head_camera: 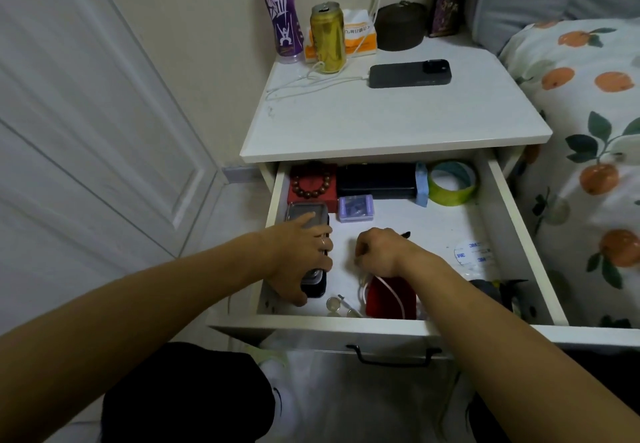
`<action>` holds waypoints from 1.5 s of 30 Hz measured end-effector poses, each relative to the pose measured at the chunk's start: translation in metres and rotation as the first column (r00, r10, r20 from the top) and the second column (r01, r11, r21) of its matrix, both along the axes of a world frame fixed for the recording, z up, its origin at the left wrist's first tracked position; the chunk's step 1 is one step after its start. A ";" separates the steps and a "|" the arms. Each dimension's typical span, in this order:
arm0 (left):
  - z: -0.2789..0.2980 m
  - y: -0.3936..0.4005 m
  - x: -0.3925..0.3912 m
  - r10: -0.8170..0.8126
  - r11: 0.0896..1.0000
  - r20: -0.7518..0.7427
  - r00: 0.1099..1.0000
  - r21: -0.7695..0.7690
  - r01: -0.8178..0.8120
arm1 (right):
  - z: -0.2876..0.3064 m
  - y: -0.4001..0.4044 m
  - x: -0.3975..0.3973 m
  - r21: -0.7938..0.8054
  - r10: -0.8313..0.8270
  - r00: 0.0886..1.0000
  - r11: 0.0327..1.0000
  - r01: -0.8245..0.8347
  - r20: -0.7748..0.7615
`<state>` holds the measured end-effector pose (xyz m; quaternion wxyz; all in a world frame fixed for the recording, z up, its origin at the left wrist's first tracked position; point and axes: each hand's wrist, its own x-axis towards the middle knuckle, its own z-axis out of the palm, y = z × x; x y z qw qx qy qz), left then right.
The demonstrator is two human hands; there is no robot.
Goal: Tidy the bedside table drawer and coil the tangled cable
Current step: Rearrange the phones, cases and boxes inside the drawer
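Note:
The white bedside drawer (pixel 519 234) stands pulled open below me. My left hand (pixel 301 255) lies spread over a dark phone-like case (pixel 316 285) at the drawer's left side, fingers wrapped on its edges. My right hand (pixel 381 252) is closed in a fist at the drawer's middle, with a black tip (pixel 406 234) poking out behind it; what it grips is hidden. Just under that fist a white cable (pixel 391 290) loops over a red pouch (pixel 389 299) near the front wall.
Inside the drawer: red box with bead bracelet (pixel 313 183), black case (pixel 375 179), green tape roll (pixel 452 183), purple box (pixel 356 207), coins (pixel 334 304), 3M tape (pixel 476 252). On top: black phone (pixel 410 73) with charging cable, gold can (pixel 327 37), purple bottle (pixel 282 16).

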<state>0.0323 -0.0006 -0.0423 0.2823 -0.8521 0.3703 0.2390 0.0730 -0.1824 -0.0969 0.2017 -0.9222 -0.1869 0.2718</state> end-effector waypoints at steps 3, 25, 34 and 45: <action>-0.005 0.001 0.000 -0.008 0.999 0.054 0.999 0.032 0.006 | 0.001 -0.001 -0.001 0.001 -0.002 1.000 1.000 0.002 0.002; -0.010 0.016 0.000 0.047 0.996 0.133 0.990 -0.085 -0.036 | 0.002 -0.001 -0.005 -0.004 -0.025 1.000 1.000 0.025 -0.019; -0.013 0.023 -0.001 0.073 0.993 0.076 0.994 -0.104 -0.065 | 0.010 -0.004 -0.007 0.015 -0.062 0.998 0.998 0.062 0.003; -0.003 0.019 -0.027 0.426 0.610 -0.050 0.903 -0.721 -0.328 | 0.041 -0.027 -0.018 0.097 -0.032 0.980 0.995 0.013 0.195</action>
